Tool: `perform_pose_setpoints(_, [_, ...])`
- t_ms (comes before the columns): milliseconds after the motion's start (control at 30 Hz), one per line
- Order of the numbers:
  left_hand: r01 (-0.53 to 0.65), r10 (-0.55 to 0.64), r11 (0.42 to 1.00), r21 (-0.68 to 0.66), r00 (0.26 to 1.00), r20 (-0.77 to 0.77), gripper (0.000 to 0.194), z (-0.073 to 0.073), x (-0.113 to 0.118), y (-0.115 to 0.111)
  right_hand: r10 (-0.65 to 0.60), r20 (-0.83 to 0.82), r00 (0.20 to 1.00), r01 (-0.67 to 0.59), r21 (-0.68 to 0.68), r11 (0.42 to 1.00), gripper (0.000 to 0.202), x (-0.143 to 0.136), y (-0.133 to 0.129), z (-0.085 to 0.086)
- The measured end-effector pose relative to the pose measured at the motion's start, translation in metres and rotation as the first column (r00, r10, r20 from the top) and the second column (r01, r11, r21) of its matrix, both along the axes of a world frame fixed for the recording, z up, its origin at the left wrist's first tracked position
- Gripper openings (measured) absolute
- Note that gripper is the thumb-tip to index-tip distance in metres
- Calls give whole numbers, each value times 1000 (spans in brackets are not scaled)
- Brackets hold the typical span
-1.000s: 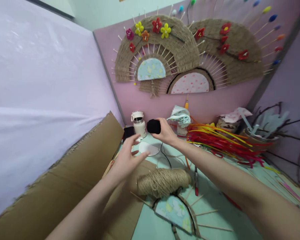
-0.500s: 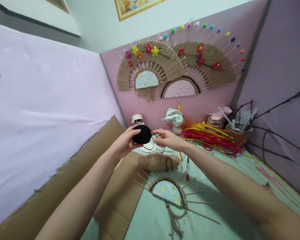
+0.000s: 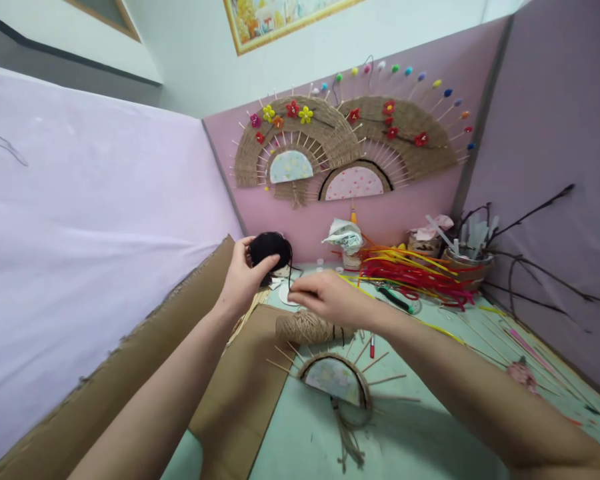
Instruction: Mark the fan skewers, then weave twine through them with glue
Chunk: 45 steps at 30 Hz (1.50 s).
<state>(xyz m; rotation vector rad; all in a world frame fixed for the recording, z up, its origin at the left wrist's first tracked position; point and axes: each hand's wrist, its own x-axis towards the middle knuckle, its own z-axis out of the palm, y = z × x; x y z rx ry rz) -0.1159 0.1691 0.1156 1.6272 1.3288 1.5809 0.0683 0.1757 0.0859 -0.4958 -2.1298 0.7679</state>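
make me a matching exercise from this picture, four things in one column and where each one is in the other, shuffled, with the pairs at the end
Things
1. round black ball of yarn
2. thick brown roll of twine
3. gold-framed rectangular picture
4. loose pile of fuzzy red, orange and yellow strips

Places
A. on the wall, above the pink board
B. beside the brown pot holding pale sticks
C. gripped in the left hand
D. just beyond the half-round, pale blue fabric fan piece on the green tabletop

Pairs: 1-C, 2-D, 3-A, 4-B
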Motion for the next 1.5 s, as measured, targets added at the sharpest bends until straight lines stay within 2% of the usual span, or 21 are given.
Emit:
perform_pose_setpoints(67, [77,-100,991,-112,969,-225,52,-3,0,-11,-41,-138,990,44,18,999,17,15,4,22])
perform_pose_setpoints(133, [304,-381,911,-280,879,-285,50,0,4,-26,-56,-265,963,41,-60,997,18,28,23,32])
perform_pose_setpoints(200, [485,-575,801,-351,787,-224,53,8,11,-41,-34,-313,949,-50,-258,965,24,35,49,23])
perform_pose_setpoints(233, [527,-594,788,-317,787,-168,55,14,15,-46,-25,-322,946,-97,-356,929,27,35,60,13])
perform_pose_setpoints(333, [447,-444,893,-53,894,67,47,39,21,-42,-35,-286,958,-108,-470,876,32,27,73,-19])
perform_pose_setpoints(400, [304,-312,947,106,948,65,39,55,20,-25,-26,-248,968,-98,-474,875,31,20,63,-27])
perform_pose_setpoints(467, [45,-31,926,374,999,-41,47,65,13,-5,7,-204,979,-95,-425,900,28,18,46,-15])
perform_pose_setpoints(533, [-31,130,903,429,970,-205,56,67,8,10,63,-152,986,-98,-240,966,25,22,32,11])
perform_pose_setpoints(567, [19,103,931,366,944,-313,56,66,7,13,50,-185,981,-79,-153,985,24,26,29,25])
perform_pose_setpoints(633, [190,-120,976,107,878,-463,54,62,9,11,-22,-283,959,0,-80,997,23,33,32,49])
perform_pose_setpoints(700, [370,-378,924,-99,834,-401,51,60,16,4,-65,-323,944,34,-101,994,21,37,41,57])
perform_pose_setpoints(733, [436,-445,894,-102,840,-310,50,61,20,1,-77,-316,946,37,-131,991,20,37,45,56])
perform_pose_setpoints(767, [456,-449,890,-15,870,-203,48,63,24,-1,-82,-288,954,37,-159,987,20,36,47,52])
perform_pose_setpoints(833, [369,-360,917,154,929,-83,43,67,27,0,-60,-182,982,30,-164,986,21,33,44,42])
perform_pose_setpoints(900, [196,-165,947,256,976,-140,44,68,25,4,-18,-84,996,11,-88,996,22,33,34,35])
perform_pose_setpoints(967, [166,-105,973,163,938,-331,49,65,20,5,-24,-87,996,23,-8,1000,21,36,25,36])
perform_pose_setpoints(1033, [309,-331,943,-125,831,-447,50,57,17,0,-70,-170,983,69,-14,998,20,40,22,39])
perform_pose_setpoints(1100, [442,-516,854,-274,789,-333,52,47,18,-7,-76,-257,963,46,-122,991,22,40,24,38])
perform_pose_setpoints(1200, [490,-498,861,-134,866,-35,51,35,27,-11,-95,-429,898,-81,-374,924,22,31,31,26])
perform_pose_setpoints(1300, [423,-423,906,11,903,74,52,22,40,-4,-237,-574,784,-184,-579,794,18,18,35,14])
perform_pose_setpoints(1500, [176,-213,957,229,966,148,52,-11,63,9,-362,-731,579,-457,-658,598,11,-4,34,2])
